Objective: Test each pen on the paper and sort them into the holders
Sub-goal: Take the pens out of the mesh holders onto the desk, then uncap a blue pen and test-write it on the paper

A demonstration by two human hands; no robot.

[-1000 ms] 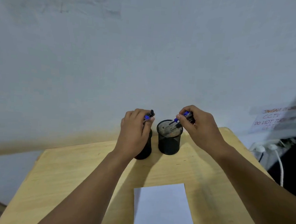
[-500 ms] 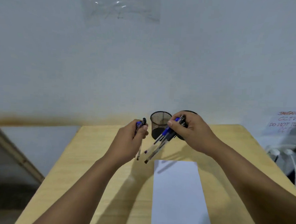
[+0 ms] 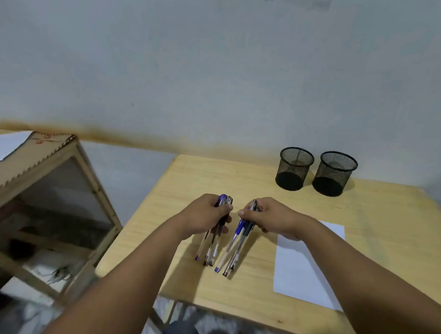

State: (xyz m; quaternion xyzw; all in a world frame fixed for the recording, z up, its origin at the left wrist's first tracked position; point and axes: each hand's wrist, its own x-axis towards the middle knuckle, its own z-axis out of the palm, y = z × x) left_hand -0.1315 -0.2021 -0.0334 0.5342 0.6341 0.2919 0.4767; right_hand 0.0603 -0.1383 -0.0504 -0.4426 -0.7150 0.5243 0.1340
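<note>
pens: clear-barrel ballpoints with blue and dark caps, two bundles, tips angled down toward 7 o'clock over the table (image 3: 302, 196) | change: both mesh holders (image 3: 294, 168) now empty, off at 1 o'clock, hands pulled back from them | left hand (image 3: 206, 214) grips left bundle (image 3: 211, 243), right hand (image 3: 270, 218) grips right bundle (image 3: 233, 246), paper (image 3: 303, 268) at 4 o'clock

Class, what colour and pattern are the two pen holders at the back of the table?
Both pen holders are black wire mesh, seen best in the head view.
</note>
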